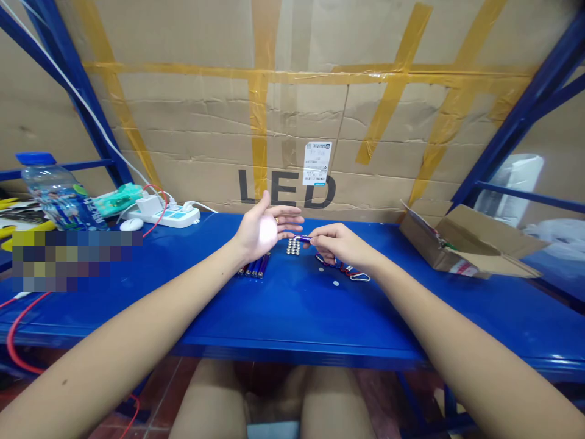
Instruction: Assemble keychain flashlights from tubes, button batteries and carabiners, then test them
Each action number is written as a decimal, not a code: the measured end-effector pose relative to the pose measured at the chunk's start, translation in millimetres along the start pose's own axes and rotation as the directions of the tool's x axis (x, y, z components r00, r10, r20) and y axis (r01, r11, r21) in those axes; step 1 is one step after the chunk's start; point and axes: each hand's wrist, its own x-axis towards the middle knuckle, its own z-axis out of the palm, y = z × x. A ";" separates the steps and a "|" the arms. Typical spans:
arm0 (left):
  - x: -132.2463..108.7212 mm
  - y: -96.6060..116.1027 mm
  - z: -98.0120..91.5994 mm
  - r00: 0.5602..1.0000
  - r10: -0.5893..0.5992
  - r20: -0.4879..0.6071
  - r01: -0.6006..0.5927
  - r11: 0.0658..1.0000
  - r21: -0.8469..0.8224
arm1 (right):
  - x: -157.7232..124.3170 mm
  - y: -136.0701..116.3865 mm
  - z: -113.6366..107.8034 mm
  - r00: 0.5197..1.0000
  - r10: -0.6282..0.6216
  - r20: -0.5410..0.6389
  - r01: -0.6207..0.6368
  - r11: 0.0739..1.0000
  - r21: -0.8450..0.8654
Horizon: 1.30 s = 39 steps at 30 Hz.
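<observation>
My right hand [336, 242] pinches a small purple penlight flashlight [302, 239] that points left. Across from it, my left hand [267, 228] is held up open, palm turned toward the flashlight, fingers stretched out and a ring on one of them. A bright white patch of light shows on that palm. Below the left hand, several slim dark blue and purple tubes with metal ends [254, 268] lie side by side. Rows of small silver button cells [293, 246] sit between the hands. Carabiner clips [359, 277] lie under my right hand, partly hidden by it, near small pale discs [336, 283].
On the blue table [283, 317], an opened cardboard box [461, 244] stands at right. At left are a water bottle [64, 192], a white power strip [176, 216], a green-white packet [116, 200] and a red cable [22, 329]. A large taped carton [205, 134] walls the back.
</observation>
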 end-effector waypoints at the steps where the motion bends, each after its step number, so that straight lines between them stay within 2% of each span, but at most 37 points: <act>1: 0.0 0.0 -0.1 1.000 0.000 0.000 0.000 1.000 0.002 | -0.1 0.1 0.0 1.000 0.001 -0.001 -0.001 1.000 0.002; 11: 0.8 -1.7 -1.3 1.000 -0.005 0.018 0.005 1.000 -0.026 | -1.5 -6.0 1.8 0.999 0.040 -0.030 -0.038 0.998 0.046; 14: 1.2 -2.0 -1.7 1.000 -0.006 0.025 0.006 1.000 -0.020 | -1.6 -7.7 3.3 0.998 0.038 -0.053 -0.038 0.999 -0.001; 23: 1.2 -2.2 -1.8 1.000 0.000 0.011 0.000 1.000 0.007 | -1.4 -10.6 -0.8 0.969 -0.032 -0.244 0.008 0.995 -0.097; 30: 0.9 -2.4 -2.3 1.000 0.013 0.014 -0.014 1.000 0.003 | -1.4 -10.8 -0.9 0.969 -0.110 -0.222 0.065 0.977 -0.201; 39: 0.0 -0.3 -1.4 1.000 0.012 0.018 -0.013 0.998 0.062 | -2.8 -13.0 0.0 0.982 -0.074 -0.176 0.036 0.977 -0.208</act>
